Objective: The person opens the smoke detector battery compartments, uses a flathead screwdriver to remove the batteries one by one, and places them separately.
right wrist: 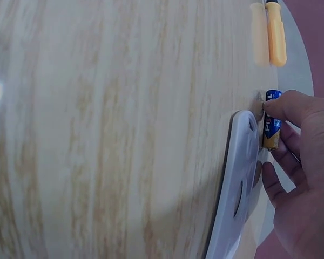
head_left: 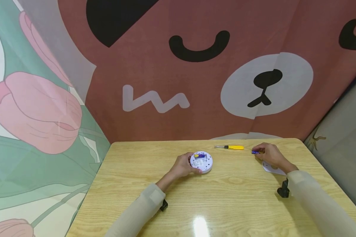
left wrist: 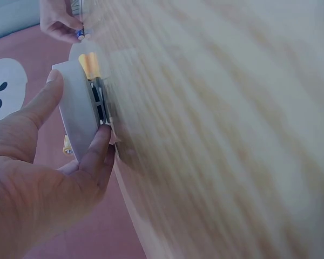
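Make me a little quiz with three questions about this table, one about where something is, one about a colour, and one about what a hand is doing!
1. Where does the screwdriver lie?
A. On the table's far side, between the two hands
B. Under the round device
C. In the left hand

2. What colour is the screwdriver's handle?
A. Green
B. Yellow
C. Black

3. What is the right hand doing?
A. Lying flat and empty
B. Gripping the screwdriver
C. Pinching a battery

Answers:
1. A, the head view shows it on the table beyond the round white device that the left hand grips, untouched.
2. B, the handle is yellow in the head and right wrist views.
3. C, the right wrist view shows fingertips on a blue and gold battery beside a white cover.
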Demonstrator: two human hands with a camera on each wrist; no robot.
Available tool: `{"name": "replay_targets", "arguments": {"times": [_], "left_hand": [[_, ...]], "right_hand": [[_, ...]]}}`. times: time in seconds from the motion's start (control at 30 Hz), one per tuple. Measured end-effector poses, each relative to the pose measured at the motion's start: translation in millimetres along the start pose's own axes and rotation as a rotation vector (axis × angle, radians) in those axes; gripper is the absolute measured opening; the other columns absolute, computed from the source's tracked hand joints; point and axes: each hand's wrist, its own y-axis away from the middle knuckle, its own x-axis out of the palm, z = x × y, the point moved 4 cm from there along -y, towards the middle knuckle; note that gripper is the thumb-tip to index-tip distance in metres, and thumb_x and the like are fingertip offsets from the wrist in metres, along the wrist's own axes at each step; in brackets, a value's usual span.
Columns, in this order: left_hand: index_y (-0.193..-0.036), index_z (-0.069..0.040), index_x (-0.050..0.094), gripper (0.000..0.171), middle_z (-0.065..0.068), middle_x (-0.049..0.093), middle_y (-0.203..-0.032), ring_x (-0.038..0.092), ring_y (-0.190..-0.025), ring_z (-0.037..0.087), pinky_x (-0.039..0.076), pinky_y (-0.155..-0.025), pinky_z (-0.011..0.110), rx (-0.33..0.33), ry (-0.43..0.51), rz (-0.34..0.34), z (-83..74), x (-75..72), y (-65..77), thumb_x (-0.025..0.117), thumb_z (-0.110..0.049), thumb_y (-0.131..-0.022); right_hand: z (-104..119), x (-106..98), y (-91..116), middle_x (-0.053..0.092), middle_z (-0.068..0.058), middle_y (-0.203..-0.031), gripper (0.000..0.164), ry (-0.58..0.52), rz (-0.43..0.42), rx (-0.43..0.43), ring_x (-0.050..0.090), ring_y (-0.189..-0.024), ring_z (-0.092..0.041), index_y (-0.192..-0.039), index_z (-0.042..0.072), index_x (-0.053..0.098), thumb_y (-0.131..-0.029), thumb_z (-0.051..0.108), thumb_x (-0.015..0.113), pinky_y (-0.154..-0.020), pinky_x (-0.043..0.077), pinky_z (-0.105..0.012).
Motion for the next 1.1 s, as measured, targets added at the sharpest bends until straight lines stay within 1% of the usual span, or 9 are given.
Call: {"name": "replay_targets", "arguments": {"times": [0.13, 0.27, 0.33, 0.4, 0.47, 0.53, 0.63, 0.83, 1.1], "left_hand": [[-0.14, 0.0, 0.063, 0.085, 0.014, 0.072, -0.131, 0.067, -0.12, 0.028, 0.054, -0.105, 0.042, 0.008, -0.007, -0.002, -1.2, -0.5, 0.1, 0.102, -0.026, -0.07], [-0.14, 0.0, 0.063, 0.085, 0.014, 0.072, -0.13, 0.067, -0.119, 0.027, 0.054, -0.104, 0.042, 0.01, -0.002, -0.006, -0.9, -1.0, -0.2, 0.102, -0.026, -0.07], [-0.141, 0.0, 0.063, 0.085, 0.013, 0.072, -0.131, 0.067, -0.12, 0.026, 0.054, -0.104, 0.041, 0.004, 0.003, -0.003, -0.1, -0.9, -0.5, 0.102, -0.026, -0.07], [-0.141, -0.001, 0.063, 0.085, 0.013, 0.072, -0.13, 0.067, -0.119, 0.027, 0.054, -0.104, 0.042, 0.007, 0.004, -0.003, 0.3, -0.8, -0.6, 0.102, -0.027, -0.07], [-0.14, -0.001, 0.063, 0.084, 0.013, 0.073, -0.13, 0.067, -0.119, 0.027, 0.054, -0.103, 0.042, 0.009, 0.002, -0.003, 0.5, -0.8, -0.8, 0.102, -0.027, -0.07], [-0.14, -0.001, 0.064, 0.084, 0.013, 0.073, -0.13, 0.067, -0.119, 0.027, 0.054, -0.104, 0.042, 0.01, 0.002, -0.004, 0.5, -0.8, -0.8, 0.102, -0.027, -0.07], [-0.14, -0.001, 0.064, 0.084, 0.013, 0.073, -0.13, 0.067, -0.12, 0.028, 0.053, -0.105, 0.043, 0.01, 0.009, -0.005, 0.3, -0.8, -0.8, 0.103, -0.026, -0.069], [-0.141, -0.001, 0.063, 0.085, 0.013, 0.072, -0.131, 0.066, -0.121, 0.027, 0.053, -0.106, 0.043, 0.002, 0.024, 0.0, 0.9, -0.4, -1.0, 0.103, -0.026, -0.07], [-0.141, -0.001, 0.063, 0.086, 0.014, 0.072, -0.132, 0.066, -0.123, 0.028, 0.052, -0.108, 0.043, 0.002, 0.02, 0.006, 0.4, 0.1, -1.1, 0.103, -0.025, -0.069]], "right_hand": [[2.8, -1.8, -1.2, 0.072, -0.021, -0.117, 0.028, -0.002, -0.005, 0.01, 0.069, -0.101, -0.035, -0.122, -0.001, 0.074, -0.096, 0.008, 0.078, -0.079, 0.06, -0.04], [4.4, -2.1, -3.8, 0.073, -0.023, -0.119, 0.034, -0.015, -0.014, 0.016, 0.07, -0.105, -0.041, -0.127, -0.004, 0.071, -0.097, 0.01, 0.078, -0.075, 0.061, -0.032], [5.6, -2.5, -4.4, 0.072, -0.025, -0.12, 0.036, -0.016, -0.02, 0.008, 0.069, -0.108, -0.044, -0.129, -0.005, 0.071, -0.097, 0.011, 0.077, -0.075, 0.063, -0.035], [7.9, -3.1, -4.5, 0.07, -0.026, -0.121, 0.036, -0.018, -0.032, -0.006, 0.068, -0.11, -0.047, -0.13, -0.005, 0.07, -0.098, 0.011, 0.077, -0.078, 0.064, -0.042], [11.7, -4.0, -4.0, 0.069, -0.027, -0.122, 0.037, -0.018, -0.045, -0.029, 0.066, -0.111, -0.048, -0.13, -0.005, 0.07, -0.098, 0.012, 0.077, -0.082, 0.063, -0.05], [16.1, -4.5, -3.2, 0.068, -0.027, -0.122, 0.037, -0.026, -0.055, -0.051, 0.066, -0.111, -0.048, -0.131, -0.005, 0.07, -0.098, 0.012, 0.077, -0.084, 0.062, -0.054], [22.4, -5.1, -2.6, 0.067, -0.027, -0.121, 0.037, -0.037, -0.065, -0.084, 0.065, -0.11, -0.045, -0.13, -0.006, 0.07, -0.098, 0.011, 0.077, -0.087, 0.06, -0.057], [31.8, -4.6, -5.8, 0.07, -0.027, -0.124, 0.037, -0.009, -0.089, -0.135, 0.065, -0.11, -0.044, -0.129, -0.006, 0.071, -0.096, 0.01, 0.079, -0.092, 0.056, -0.066], [43.9, -1.3, -10.0, 0.07, -0.026, -0.127, 0.036, 0.0, -0.083, -0.151, 0.066, -0.111, -0.045, -0.128, -0.005, 0.072, -0.097, 0.011, 0.079, -0.093, 0.055, -0.068]]}}
